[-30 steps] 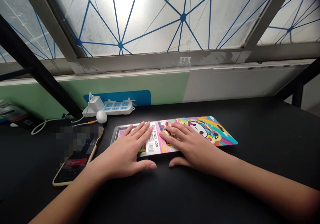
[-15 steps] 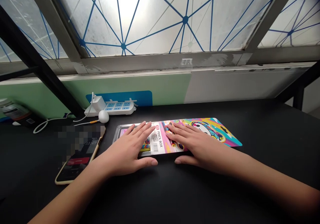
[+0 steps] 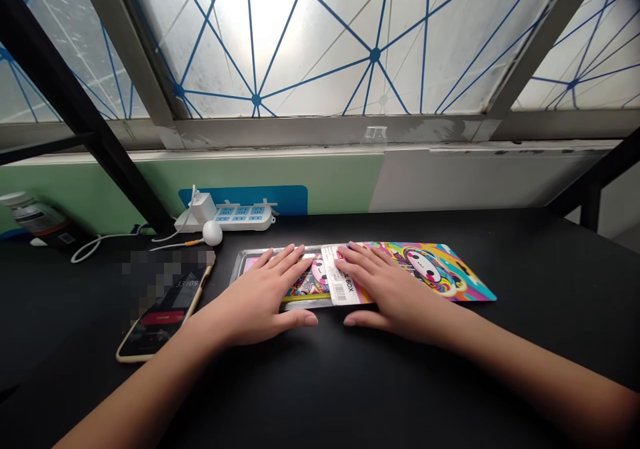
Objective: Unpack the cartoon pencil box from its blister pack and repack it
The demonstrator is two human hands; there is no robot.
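Note:
A pencil box (image 3: 310, 279) in clear plastic lies on the black table (image 3: 525, 249), with a bright cartoon-printed card sleeve (image 3: 435, 272) sticking out to its right. My left hand (image 3: 255, 295) lies flat on the left part of the box, fingers stretched out and thumb along the near edge. My right hand (image 3: 387, 289) lies flat on the card sleeve beside its white barcode label (image 3: 337, 282), fingers spread, thumb on the table.
A phone (image 3: 163, 315) with a lit screen lies left of my left hand. Behind it sit a white power strip (image 3: 235, 215) with a charger, a white round object (image 3: 213, 233) on a cable, and a jar (image 3: 35, 219) at far left. A window frame runs behind the table.
The card sleeve with its label has slid to the right under my right hand, uncovering more of the box. My left hand stays flat on the box.

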